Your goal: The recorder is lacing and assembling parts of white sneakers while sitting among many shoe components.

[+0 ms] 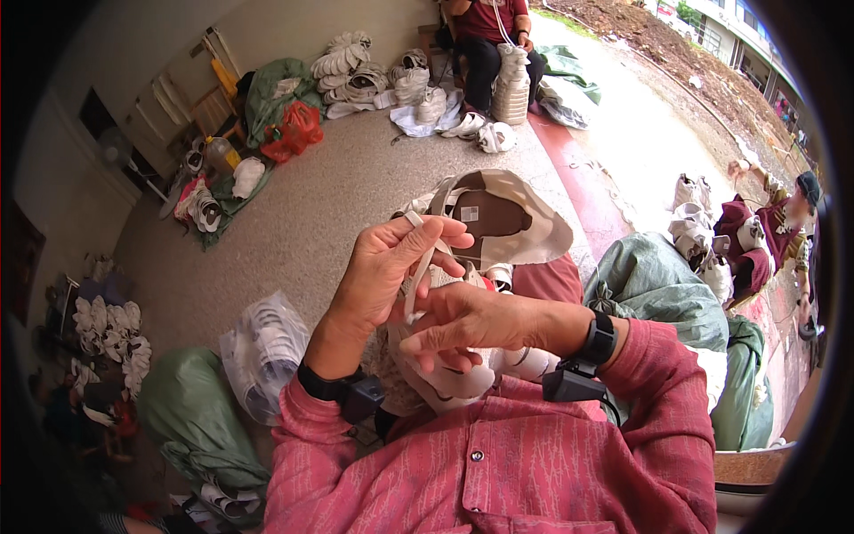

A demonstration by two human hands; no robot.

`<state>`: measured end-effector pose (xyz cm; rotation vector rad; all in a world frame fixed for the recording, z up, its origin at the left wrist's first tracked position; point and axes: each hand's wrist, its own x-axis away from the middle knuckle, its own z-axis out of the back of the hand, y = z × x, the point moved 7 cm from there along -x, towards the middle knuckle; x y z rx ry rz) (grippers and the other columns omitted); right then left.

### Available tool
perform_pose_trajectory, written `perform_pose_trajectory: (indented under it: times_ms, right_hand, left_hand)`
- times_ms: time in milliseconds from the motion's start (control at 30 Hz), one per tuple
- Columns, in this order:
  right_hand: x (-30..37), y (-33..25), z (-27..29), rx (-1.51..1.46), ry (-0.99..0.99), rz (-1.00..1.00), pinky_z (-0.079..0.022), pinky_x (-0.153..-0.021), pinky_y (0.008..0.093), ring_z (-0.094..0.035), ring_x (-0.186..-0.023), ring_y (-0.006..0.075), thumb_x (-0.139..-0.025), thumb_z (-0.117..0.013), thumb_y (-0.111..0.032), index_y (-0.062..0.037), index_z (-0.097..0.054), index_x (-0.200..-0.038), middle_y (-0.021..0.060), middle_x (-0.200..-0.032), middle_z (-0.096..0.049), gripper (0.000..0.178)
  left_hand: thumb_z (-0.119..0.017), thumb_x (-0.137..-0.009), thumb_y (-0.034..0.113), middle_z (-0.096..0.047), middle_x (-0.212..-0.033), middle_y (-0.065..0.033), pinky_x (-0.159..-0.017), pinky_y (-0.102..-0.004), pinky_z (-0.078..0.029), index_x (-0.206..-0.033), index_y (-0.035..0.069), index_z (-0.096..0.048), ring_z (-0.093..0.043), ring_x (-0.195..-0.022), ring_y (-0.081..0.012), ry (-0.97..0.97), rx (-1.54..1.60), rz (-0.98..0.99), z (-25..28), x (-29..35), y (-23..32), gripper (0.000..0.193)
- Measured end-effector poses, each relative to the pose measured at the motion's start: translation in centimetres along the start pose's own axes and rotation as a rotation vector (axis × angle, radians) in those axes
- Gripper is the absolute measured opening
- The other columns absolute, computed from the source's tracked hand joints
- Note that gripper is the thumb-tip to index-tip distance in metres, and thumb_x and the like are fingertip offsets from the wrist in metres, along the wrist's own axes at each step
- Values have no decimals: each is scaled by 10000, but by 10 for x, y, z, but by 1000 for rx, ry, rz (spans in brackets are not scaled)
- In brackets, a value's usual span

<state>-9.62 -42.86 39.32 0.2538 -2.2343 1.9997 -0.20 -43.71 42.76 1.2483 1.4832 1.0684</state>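
My left hand [374,267] is raised in front of my chest, with thumb and forefinger pinched on a narrow, flat white shoelace [420,272]. The lace runs down toward my right hand [498,313]. That hand crosses in from the right, its thumb and fingers apart beside the lace; it partly hides what lies beneath. Just beyond my fingers is a beige shoe upper [544,227] with a dark brown lining and a small white label inside. More pale shoe parts [458,378] lie under my hands, partly covered.
Green sacks [658,276] stand at my right, another green sack [191,409] at my left beside a clear bag of shoe parts [264,356]. Shoe piles [351,71] line the far wall near a seated person [498,44]. Another person [778,222] works at the right.
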Motion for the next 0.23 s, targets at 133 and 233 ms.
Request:
perform_pose_trajectory:
  times_ms: [133, 233]
  right_hand:
    - [20, -40, 2, -15, -37, 151, -370, -413, 176, -506, -466, 39, -1009, -526, -197, -16, -688, -1011, 5, -650, -618, 243]
    - [48, -76, 39, 47, 193, 267, -396, -382, 207, -526, -427, 62, -1004, -525, -168, -4, -662, -1097, 57, -638, -644, 233]
  left_hand:
    - [-546, -989, 345, -691, -1047, -157, -548, -200, -518, -1136, 0, -640, -691, -790, -191, 39, 71, 8, 23, -3, -6, 387]
    - [-568, -974, 342, -670, -1139, -150, -677, -243, -574, -1242, 3, -575, -707, -881, -245, 169, 40, 62, 62, 10, -24, 432]
